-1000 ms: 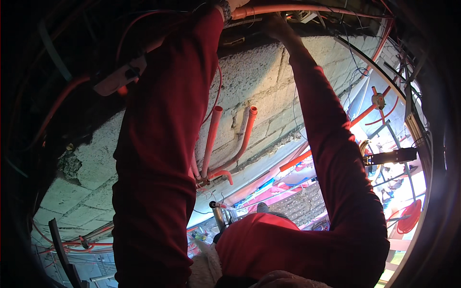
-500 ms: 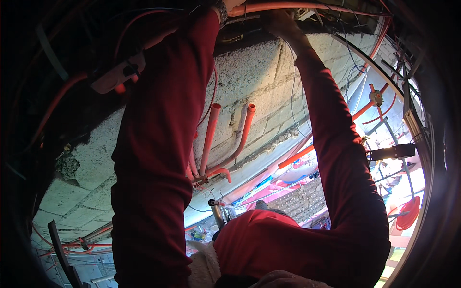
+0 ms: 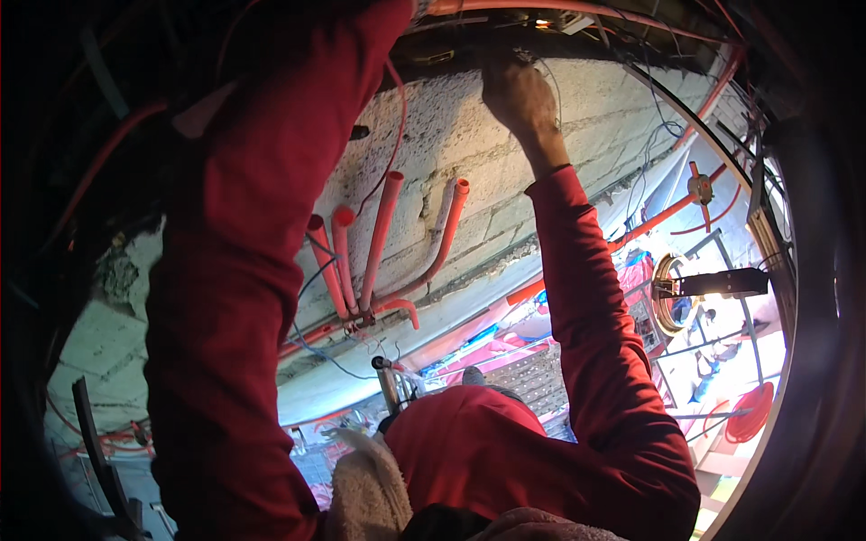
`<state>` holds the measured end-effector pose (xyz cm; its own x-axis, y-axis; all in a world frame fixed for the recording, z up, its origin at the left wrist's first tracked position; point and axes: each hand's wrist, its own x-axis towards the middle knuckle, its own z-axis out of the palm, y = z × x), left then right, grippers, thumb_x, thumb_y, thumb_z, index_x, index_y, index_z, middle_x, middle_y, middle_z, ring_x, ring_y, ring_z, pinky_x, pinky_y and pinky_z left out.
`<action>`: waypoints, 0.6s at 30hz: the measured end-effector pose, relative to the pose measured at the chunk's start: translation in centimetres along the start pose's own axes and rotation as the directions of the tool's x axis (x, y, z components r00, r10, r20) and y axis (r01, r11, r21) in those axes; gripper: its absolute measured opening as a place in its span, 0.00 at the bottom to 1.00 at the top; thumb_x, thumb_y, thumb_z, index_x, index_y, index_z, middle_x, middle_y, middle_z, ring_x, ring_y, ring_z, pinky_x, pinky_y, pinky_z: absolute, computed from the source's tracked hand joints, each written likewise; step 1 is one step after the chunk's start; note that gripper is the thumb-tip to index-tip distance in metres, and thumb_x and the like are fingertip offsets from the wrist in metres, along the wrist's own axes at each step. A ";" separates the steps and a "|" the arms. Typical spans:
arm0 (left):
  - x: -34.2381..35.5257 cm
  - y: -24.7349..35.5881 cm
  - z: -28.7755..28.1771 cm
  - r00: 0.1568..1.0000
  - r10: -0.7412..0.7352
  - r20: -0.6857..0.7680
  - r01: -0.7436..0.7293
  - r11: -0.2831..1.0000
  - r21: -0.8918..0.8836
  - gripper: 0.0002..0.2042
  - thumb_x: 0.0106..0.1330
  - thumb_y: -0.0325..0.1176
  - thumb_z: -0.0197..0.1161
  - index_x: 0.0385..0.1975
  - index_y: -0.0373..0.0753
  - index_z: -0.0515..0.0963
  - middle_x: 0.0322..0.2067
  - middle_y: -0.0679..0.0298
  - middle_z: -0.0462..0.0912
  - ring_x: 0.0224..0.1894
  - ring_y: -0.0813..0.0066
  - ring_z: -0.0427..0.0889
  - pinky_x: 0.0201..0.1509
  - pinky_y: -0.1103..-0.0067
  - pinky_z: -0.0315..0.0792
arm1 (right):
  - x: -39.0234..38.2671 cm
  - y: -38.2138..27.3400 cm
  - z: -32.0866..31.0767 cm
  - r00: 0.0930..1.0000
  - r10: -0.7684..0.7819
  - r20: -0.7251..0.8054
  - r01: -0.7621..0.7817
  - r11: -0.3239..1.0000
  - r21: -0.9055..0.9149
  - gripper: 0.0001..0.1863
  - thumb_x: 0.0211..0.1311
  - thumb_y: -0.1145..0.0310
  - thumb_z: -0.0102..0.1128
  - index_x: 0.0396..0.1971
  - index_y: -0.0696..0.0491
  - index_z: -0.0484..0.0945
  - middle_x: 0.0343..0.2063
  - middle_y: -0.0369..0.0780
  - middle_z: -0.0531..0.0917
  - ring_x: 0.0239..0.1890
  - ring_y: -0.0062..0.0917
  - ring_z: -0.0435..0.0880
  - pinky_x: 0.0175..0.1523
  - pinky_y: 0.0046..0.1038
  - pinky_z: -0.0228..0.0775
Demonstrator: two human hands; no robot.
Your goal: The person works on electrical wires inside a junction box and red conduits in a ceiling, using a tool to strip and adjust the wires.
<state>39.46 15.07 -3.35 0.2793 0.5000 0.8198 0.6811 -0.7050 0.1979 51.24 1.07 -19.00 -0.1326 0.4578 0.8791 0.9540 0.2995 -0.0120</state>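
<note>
Both my red-sleeved arms reach up overhead. My right hand (image 3: 523, 97) is closed, its fingers curled in shadow just below the dark gap along the top of the block wall (image 3: 433, 135). Whatever they hold is too dark to make out. A thin wire (image 3: 557, 90) hangs beside this hand. Above it an orange conduit pipe (image 3: 577, 7) runs across the upper edge. My left arm (image 3: 262, 189) stretches up to that pipe's left end; its hand lies beyond the upper edge, with just a bit of the wrist showing.
Several orange conduit stubs (image 3: 383, 239) rise in front of the wall between my arms. At right are a junction box (image 3: 700, 187) on conduit, a dark bracket-like piece (image 3: 722, 283) and a coil of orange tubing (image 3: 750, 413). A metal frame edge (image 3: 695, 117) curves along the right.
My right hand has come down from the orange pipe and now shows against the wall. The left hand has slipped out past the upper edge. The view has shifted slightly.
</note>
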 end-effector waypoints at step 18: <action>-1.5 2.8 1.9 0.969 0.095 -0.230 -0.138 0.974 -0.178 0.14 0.64 0.40 0.63 0.19 0.40 0.80 0.24 0.51 0.82 0.29 0.47 0.81 0.34 0.55 0.72 | -1.6 0.2 -1.5 0.964 0.209 -0.165 -0.103 0.865 0.491 0.06 0.67 0.65 0.63 0.37 0.51 0.84 0.29 0.46 0.86 0.32 0.39 0.88 0.37 0.35 0.78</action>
<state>42.23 13.26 -5.01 0.1799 0.3014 0.9364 0.5048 -0.8453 0.1751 52.04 -0.83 -19.67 0.1155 0.3660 0.9234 0.7071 0.6226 -0.3351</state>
